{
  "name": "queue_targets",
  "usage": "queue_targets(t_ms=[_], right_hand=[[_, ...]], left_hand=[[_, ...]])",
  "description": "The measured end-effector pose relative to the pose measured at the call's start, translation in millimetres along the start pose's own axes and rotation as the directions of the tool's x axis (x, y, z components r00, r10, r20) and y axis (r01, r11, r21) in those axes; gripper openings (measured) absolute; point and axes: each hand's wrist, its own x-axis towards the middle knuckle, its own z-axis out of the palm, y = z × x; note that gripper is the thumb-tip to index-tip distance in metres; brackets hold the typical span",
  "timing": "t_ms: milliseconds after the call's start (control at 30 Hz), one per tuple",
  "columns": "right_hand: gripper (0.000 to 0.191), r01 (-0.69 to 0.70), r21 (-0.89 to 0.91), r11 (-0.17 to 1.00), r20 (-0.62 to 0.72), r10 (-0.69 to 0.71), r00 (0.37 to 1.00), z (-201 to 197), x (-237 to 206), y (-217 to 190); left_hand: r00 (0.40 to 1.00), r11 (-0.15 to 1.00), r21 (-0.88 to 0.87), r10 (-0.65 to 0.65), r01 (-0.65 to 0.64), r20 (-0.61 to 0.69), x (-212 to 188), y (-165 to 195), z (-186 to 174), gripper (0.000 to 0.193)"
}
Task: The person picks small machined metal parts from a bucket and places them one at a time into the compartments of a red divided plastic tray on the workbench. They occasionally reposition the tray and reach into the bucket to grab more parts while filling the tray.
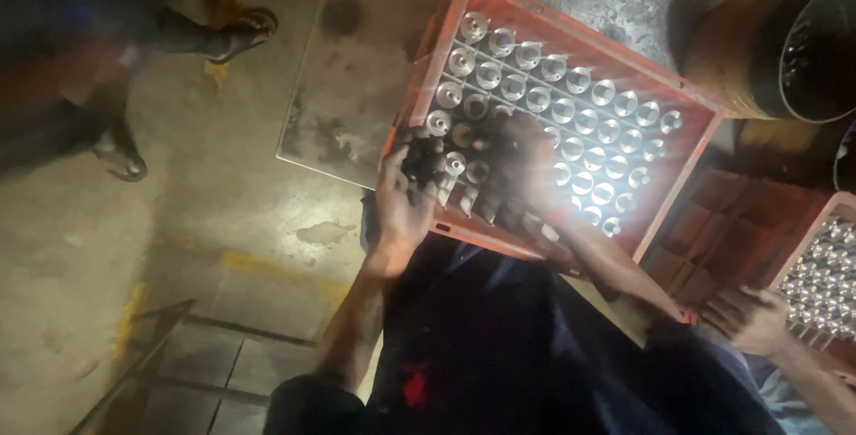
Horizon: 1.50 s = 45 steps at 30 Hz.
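Metal cylinders point(571, 123) fill my view: short, silver-grey, hollow-topped parts standing upright in neat rows inside a shallow red plastic crate point(687, 176). They gleam hard where the light strikes, and the near-middle rows are washed out by glare, so I cannot count them there.

My left hand point(403, 199) comes up along the crate's near-left corner, forearm bare, palm turned to the parts, its fingers point(419, 154) curled around a few cylinders at the corner; blur and shadow keep me from telling exactly how many it grips. My right hand point(522, 163) reaches over the near rim into the crate, wrist low, resting on the cylinders in the bright patch. Glare hides its fingers, so I cannot tell whether they are spread or pinching.

The crate sits tilted in frame on a concrete floor point(223, 221), partly over a pale flat sheet point(348, 87). To the right, a second red crate point(829, 283) holds smaller shiny parts in tight rows, and another person's hand point(749, 319) rests at its near edge, fingers loosely bent. Between the two crates an empty-looking red divided tray point(722, 221) lies in shadow. A dark drum point(802, 43) stands at upper right. At upper left, someone's sandalled feet point(241, 29) stand well apart from the crate.
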Motion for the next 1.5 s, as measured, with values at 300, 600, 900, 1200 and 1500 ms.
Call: queue_targets(t_ms=[300, 600, 900, 1200, 1500], right_hand=[[0.036, 0.461, -0.343, 0.818, 0.218, -0.408, 0.886, 3.1, 10.8, -56.6], [0.038, -0.557, 0.754, 0.349, 0.465, 0.316, 0.827, -4.8, -40.0, -53.1], [0.030, -0.172, 0.323, 0.931, 0.122, 0.140, 0.983, 0.6, -29.9, -45.5], [0.031, 0.516, -0.186, 0.836, 0.358, -0.431, 0.828, 0.9, -12.1, -70.7], [0.037, -0.084, 0.254, 0.964, 0.278, 0.010, 0.961, -5.0, -46.8, -63.5]], left_hand=[[0.907, 0.945, 0.221, 0.137, -0.240, 0.399, -1.4, -9.8, -29.1, 0.026], [0.844, 0.765, 0.493, 0.121, -0.415, 0.522, -15.3, -25.8, -19.4, 0.048], [0.891, 0.956, 0.051, 0.249, -0.289, 0.378, -22.0, -6.6, -35.5, 0.022], [0.917, 0.910, 0.237, 0.264, -0.339, 0.299, -23.2, 0.3, -49.4, 0.026], [0.877, 0.782, 0.427, 0.309, -0.454, 0.367, -21.4, -31.9, -34.6, 0.042]])
